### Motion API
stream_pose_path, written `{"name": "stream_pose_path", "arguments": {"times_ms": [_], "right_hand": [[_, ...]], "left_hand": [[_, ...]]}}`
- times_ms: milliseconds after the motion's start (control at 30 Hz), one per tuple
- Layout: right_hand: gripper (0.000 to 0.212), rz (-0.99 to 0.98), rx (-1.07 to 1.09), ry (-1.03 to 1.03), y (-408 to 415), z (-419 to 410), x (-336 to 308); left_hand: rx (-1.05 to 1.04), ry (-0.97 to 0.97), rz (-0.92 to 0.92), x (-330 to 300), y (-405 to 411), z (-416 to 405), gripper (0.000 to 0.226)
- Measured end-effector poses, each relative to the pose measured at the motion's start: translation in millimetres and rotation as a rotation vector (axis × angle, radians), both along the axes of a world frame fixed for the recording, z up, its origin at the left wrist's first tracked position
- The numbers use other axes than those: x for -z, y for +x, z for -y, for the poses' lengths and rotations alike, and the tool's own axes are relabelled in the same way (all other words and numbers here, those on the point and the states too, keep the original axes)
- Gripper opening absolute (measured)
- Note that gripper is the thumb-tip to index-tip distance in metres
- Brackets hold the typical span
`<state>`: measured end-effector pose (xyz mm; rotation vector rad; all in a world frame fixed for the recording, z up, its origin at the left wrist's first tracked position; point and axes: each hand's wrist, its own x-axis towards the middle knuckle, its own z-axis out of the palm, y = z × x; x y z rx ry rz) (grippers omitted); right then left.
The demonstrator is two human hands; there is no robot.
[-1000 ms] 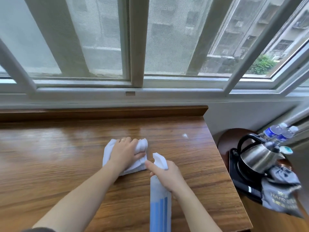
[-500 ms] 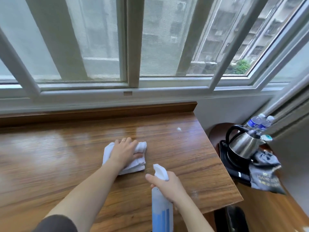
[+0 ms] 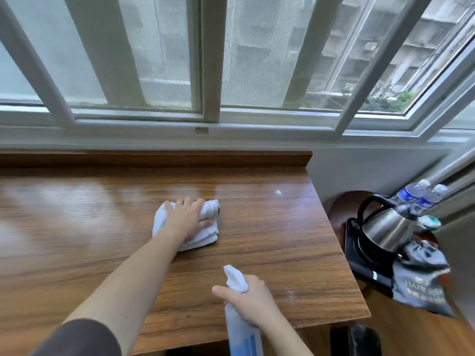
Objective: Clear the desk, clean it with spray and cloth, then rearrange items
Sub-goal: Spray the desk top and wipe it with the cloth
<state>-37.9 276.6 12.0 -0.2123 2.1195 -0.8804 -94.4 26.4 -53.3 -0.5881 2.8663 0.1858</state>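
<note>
Moved: left hand (image 3: 189, 219), flat on cloth (image 3: 205, 233), farther up tabletop (image 3: 295, 253). Right hand (image 3: 253, 299) grips spray bottle (image 3: 240, 327). Risk: missed speck (image 3: 277, 192); overspray reaching kettle (image 3: 388, 229).

A white cloth (image 3: 205, 228), folded and bunched, is laid flat on the glossy wood-grain desk (image 3: 282, 242) toward its far middle. A translucent spray bottle (image 3: 240, 327) with blue liquid and a white trigger head is held upright over the desk's near edge, nozzle pointed away.
</note>
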Motion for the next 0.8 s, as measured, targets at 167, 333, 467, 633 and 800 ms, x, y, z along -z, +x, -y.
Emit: {"name": "stream_pose_path", "arguments": {"times_ms": [167,333,467,633,800], "right_hand": [[0.049,-0.011,-0.045,-0.031,3.7,-9.2,12.1],[0.047,0.001,-0.050,-0.021,12.1,-12.9,15.1],[0.043,0.014,0.029,-0.043,20.5,-13.3,16.1],[0.044,-0.040,0.126,-0.083,26.6,-12.2,12.2],[0.043,-0.096,0.215,-0.117,21.6,-14.7,4.0]], "left_hand": [[-0.020,-0.054,-0.007,2.7,0.3,-6.4,0.058],[-0.009,-0.070,-0.016,1.0,0.0,-3.9,0.056],[0.024,-0.066,-0.012,1.6,0.0,-2.8,0.058],[0.045,-0.064,-0.024,0.6,4.8,-3.6,0.060],[0.090,-0.080,-0.075,0.4,32.2,-23.1,0.058]]}}
